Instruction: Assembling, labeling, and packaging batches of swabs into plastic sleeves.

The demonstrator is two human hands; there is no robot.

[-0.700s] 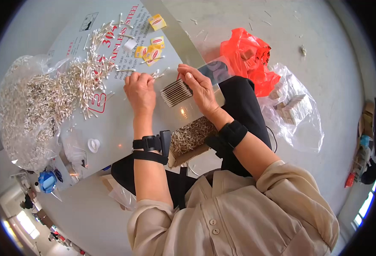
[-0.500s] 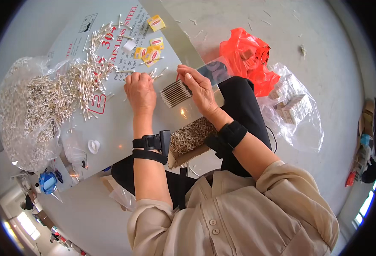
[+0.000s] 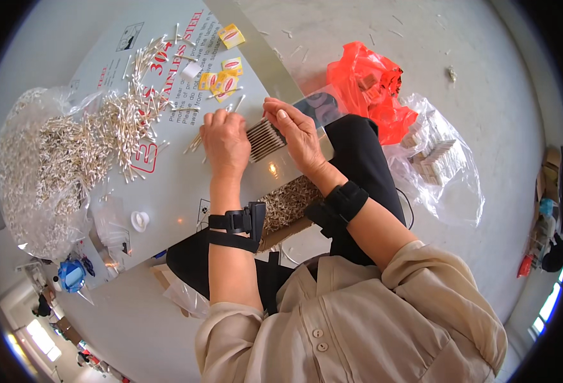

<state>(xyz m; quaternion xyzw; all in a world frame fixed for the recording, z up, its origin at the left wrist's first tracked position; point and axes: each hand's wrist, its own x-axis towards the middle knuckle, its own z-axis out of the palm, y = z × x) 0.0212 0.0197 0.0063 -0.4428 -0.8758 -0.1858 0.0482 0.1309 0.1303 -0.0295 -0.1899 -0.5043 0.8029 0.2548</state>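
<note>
A neat row of cotton swabs (image 3: 265,140) lies side by side at the near right part of the steel-topped table (image 3: 173,191). My right hand (image 3: 299,135) is closed over the row's right end, thumb on top and fingers curled. A clear plastic piece with a dark print (image 3: 322,102) extends beyond that hand; whether it encloses the row is unclear. Against the row's left end, my left hand (image 3: 226,142) is closed with fingers bent down. Loose cotton swabs (image 3: 194,143) stick out from its left side, and its fingertips are hidden.
A clear bag (image 3: 23,185) spills a heap of swabs (image 3: 128,118) across the table's left. Small yellow packets (image 3: 226,83) lie farther back. An open carton (image 3: 291,207) of swabs is by my lap. On the floor at right are a red bag (image 3: 364,89) and a clear bag (image 3: 460,185).
My left hand has moved right, up against the row of swabs, with swabs now showing at its left side. My right hand stays nearly in place.
</note>
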